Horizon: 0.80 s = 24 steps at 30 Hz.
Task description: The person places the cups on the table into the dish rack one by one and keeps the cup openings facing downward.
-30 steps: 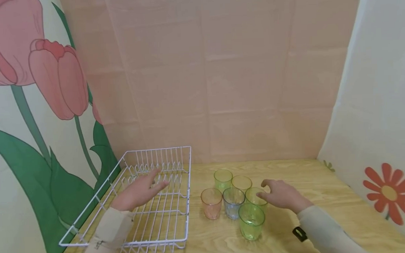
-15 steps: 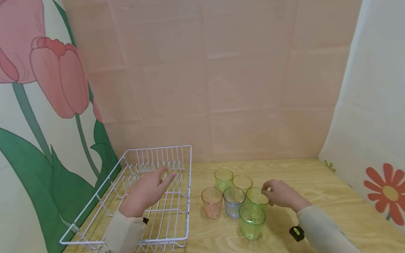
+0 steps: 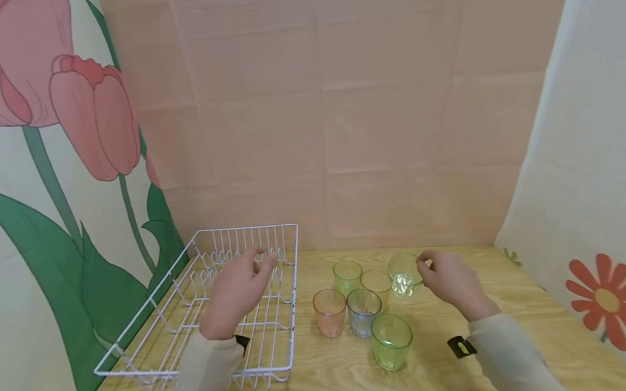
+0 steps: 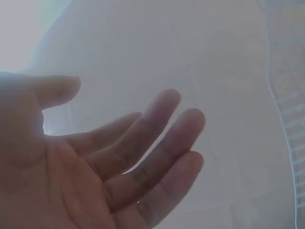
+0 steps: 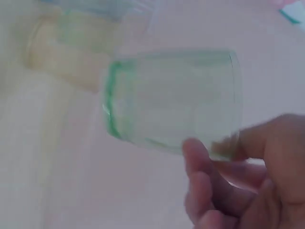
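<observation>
Between thumb and fingers my right hand (image 3: 453, 280) pinches the rim of a pale green clear tumbler (image 3: 404, 276). In the right wrist view this tumbler (image 5: 171, 100) lies sideways across the picture, its rim toward the hand. Left of it and nearer stand several other tumblers: a green one (image 3: 348, 276) at the back, a yellow one (image 3: 376, 282), an orange one (image 3: 330, 314), a blue one (image 3: 364, 313) and a green one (image 3: 392, 343) in front. My left hand (image 3: 239, 293) hovers over the white wire dish rack, fingers relaxed and holding nothing; the left wrist view shows its bare palm (image 4: 71, 186).
The white wire dish rack (image 3: 291, 334) takes up the left of the wooden table (image 3: 340, 378). A pink cloth (image 3: 321, 132) hangs behind. Flower-printed cloths stand at both sides, with tulips (image 3: 95, 117) on the left and a red flower (image 3: 606, 300) on the right.
My right hand has gripped the pale green tumbler and lifted it up and back, out of the group. Over the rack, my left hand has shifted a little to the right.
</observation>
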Each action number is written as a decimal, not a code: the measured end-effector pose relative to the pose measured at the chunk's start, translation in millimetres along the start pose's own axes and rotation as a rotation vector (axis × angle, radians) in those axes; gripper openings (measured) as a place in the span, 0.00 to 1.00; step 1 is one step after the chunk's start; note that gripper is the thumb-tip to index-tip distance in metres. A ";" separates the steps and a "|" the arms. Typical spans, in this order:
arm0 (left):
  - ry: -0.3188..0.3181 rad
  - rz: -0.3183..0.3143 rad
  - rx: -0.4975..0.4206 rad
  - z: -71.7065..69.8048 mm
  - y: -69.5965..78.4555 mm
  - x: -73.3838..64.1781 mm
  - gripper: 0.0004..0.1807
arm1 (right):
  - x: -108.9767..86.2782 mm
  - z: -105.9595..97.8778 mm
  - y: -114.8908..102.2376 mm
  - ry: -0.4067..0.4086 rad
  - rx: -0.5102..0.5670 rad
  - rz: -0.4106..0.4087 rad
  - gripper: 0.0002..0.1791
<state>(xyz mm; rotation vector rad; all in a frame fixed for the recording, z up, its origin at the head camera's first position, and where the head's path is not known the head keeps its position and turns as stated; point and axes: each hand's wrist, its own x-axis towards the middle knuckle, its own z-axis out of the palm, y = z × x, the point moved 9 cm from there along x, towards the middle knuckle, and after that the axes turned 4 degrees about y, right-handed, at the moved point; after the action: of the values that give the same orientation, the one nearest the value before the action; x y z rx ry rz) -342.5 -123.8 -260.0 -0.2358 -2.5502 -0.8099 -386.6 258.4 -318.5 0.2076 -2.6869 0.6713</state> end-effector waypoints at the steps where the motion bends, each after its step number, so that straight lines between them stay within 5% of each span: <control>1: 0.008 0.009 -0.026 1.3 4.4 0.0 0.27 | -0.7 -5.2 -6.6 0.049 -0.001 -0.004 0.21; 7: -0.065 0.086 -0.240 23.2 33.6 -2.1 0.25 | -10.0 -17.9 -58.5 0.254 0.090 -0.043 0.17; 14: -0.292 0.150 -0.374 56.8 62.5 -9.2 0.29 | -15.9 0.2 -108.5 0.224 0.287 -0.079 0.14; 24: -0.337 0.150 -0.386 71.1 61.0 -7.3 0.29 | -21.3 17.6 -132.6 0.257 0.333 -0.170 0.12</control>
<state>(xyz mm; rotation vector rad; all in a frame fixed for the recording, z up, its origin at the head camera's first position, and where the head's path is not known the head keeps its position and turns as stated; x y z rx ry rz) -344.4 -33.1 -284.2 -0.7318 -2.6104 -1.2909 -342.4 134.9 -284.5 0.4007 -2.2729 1.0132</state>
